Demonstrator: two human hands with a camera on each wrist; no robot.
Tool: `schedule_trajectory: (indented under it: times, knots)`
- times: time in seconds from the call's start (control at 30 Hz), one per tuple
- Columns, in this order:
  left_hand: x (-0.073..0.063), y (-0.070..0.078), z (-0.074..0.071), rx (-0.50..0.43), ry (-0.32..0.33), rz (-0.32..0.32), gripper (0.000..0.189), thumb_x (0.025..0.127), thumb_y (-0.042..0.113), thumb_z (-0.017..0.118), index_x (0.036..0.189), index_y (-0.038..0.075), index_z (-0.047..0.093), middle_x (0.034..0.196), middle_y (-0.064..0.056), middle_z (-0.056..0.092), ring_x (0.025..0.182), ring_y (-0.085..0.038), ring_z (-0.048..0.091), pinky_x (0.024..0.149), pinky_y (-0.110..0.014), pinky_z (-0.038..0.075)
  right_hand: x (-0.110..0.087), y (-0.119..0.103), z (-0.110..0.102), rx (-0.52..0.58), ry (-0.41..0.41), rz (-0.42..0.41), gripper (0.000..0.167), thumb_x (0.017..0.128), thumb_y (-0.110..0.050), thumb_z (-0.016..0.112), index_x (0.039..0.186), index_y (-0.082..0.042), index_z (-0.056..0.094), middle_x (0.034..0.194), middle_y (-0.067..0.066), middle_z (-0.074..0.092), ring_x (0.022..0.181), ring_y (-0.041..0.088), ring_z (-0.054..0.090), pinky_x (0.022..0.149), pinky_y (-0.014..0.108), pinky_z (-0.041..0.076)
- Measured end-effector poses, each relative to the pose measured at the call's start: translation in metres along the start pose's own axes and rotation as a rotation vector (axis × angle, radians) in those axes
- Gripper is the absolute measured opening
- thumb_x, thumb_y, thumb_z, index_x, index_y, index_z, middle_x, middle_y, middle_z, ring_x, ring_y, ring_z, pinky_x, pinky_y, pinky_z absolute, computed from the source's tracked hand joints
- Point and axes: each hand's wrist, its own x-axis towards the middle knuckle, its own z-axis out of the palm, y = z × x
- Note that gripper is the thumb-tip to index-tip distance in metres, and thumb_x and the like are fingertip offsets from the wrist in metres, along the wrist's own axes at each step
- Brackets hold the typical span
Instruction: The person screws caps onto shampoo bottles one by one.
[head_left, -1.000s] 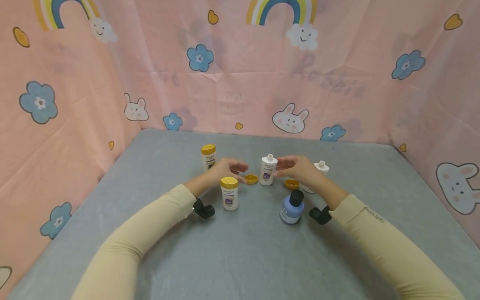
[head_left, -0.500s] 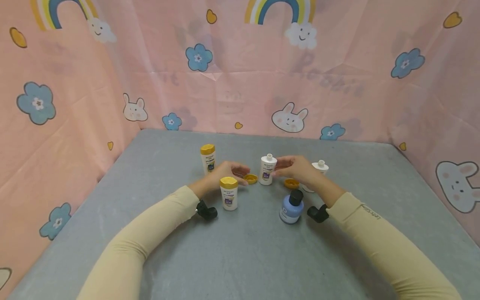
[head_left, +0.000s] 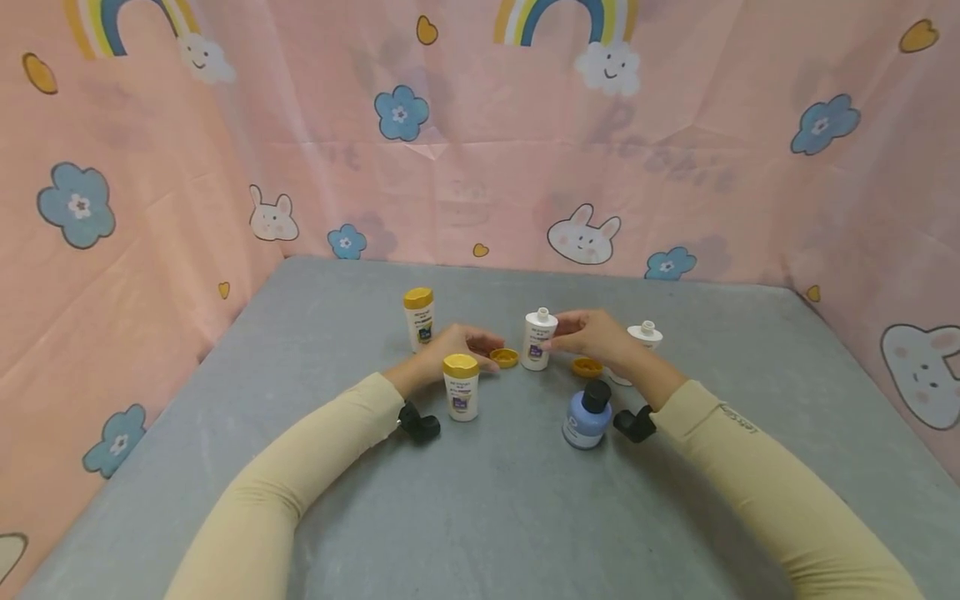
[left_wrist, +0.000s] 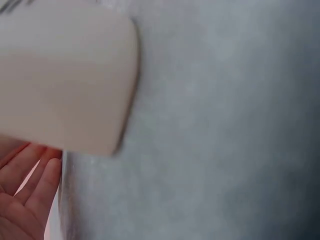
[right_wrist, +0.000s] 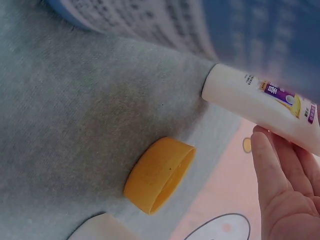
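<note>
An uncapped white bottle (head_left: 536, 342) with a purple label stands upright on the table. My right hand (head_left: 596, 337) holds its right side, thumb across the front and other fingers partly hidden behind it; the right wrist view shows this white bottle (right_wrist: 255, 97) too. My left hand (head_left: 453, 346) has loosely bent fingers, with nothing visible in them. Its fingertips are beside a yellow cap (head_left: 505, 358). A white bottle with a yellow cap (head_left: 461, 396) stands in front of the left wrist, and its blurred white side (left_wrist: 65, 75) fills part of the left wrist view.
Another yellow-capped bottle (head_left: 418, 317) is behind the left hand. A second yellow cap (head_left: 587, 367) lies below the right hand. Behind that forearm stands another uncapped white bottle (head_left: 647, 335), partly hidden. A blue bottle with a black cap (head_left: 585, 421) stands nearer me.
The right thumb has come from beside the white bottle onto its front. My left hand has shifted slightly right, toward the yellow cap. The bottles and caps appear to stay in place.
</note>
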Motion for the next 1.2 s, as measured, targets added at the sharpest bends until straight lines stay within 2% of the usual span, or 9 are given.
schedule_trajectory:
  times: [0.37,0.67,0.8,0.93,1.0,1.2]
  knots:
    - [0.000,0.001,0.002,0.004,0.014,-0.013,0.042,0.087,0.015,0.077,0.127,0.009,0.067,0.131,-0.007,0.068,0.121,-0.021,0.064,0.106,-0.037,0.050,0.007,0.000,0.002,-0.041,0.008,0.007,0.062,0.093,-0.031,0.070,0.145,-0.006,0.048,0.150,0.017,0.050,0.138,0.037,0.047,0.116,0.054,0.037]
    - [0.004,-0.002,0.002,-0.005,0.029,-0.039,0.034,0.088,0.018,0.076,0.121,0.012,0.071,0.124,-0.005,0.071,0.118,-0.020,0.065,0.105,-0.039,0.050,0.001,-0.001,0.001,-0.042,0.035,0.002,0.059,0.094,-0.028,0.069,0.143,-0.003,0.050,0.148,0.020,0.051,0.136,0.039,0.048,0.115,0.054,0.038]
    - [-0.003,0.002,-0.003,-0.013,0.040,-0.061,0.035,0.089,0.019,0.075,0.123,0.013,0.070,0.126,-0.003,0.070,0.120,-0.020,0.064,0.107,-0.040,0.049,-0.005,-0.003,0.000,-0.062,0.037,-0.008,0.062,0.094,-0.032,0.069,0.145,-0.004,0.048,0.147,0.020,0.051,0.135,0.039,0.049,0.115,0.055,0.039]
    - [-0.011,0.012,-0.012,-0.006,0.066,-0.080,0.038,0.090,0.020,0.074,0.127,0.013,0.068,0.129,-0.003,0.068,0.122,-0.021,0.062,0.107,-0.040,0.049,-0.015,-0.006,-0.005,-0.061,0.051,-0.037,0.063,0.093,-0.037,0.070,0.144,-0.006,0.050,0.147,0.018,0.052,0.135,0.038,0.049,0.114,0.057,0.038]
    - [-0.015,0.017,-0.017,-0.005,0.074,-0.072,0.038,0.091,0.020,0.073,0.128,0.013,0.067,0.130,-0.005,0.068,0.121,-0.022,0.062,0.104,-0.039,0.051,-0.020,-0.009,-0.008,-0.044,0.062,-0.050,0.064,0.092,-0.040,0.071,0.144,-0.008,0.051,0.146,0.016,0.054,0.134,0.037,0.050,0.114,0.058,0.038]
    - [-0.022,0.031,-0.029,-0.019,0.118,0.007,0.034,0.093,0.021,0.071,0.125,0.012,0.068,0.126,-0.007,0.068,0.116,-0.022,0.063,0.099,-0.036,0.055,-0.035,-0.022,-0.015,0.065,0.072,-0.090,0.061,0.092,-0.038,0.071,0.143,-0.008,0.053,0.144,0.015,0.056,0.136,0.035,0.050,0.116,0.060,0.034]
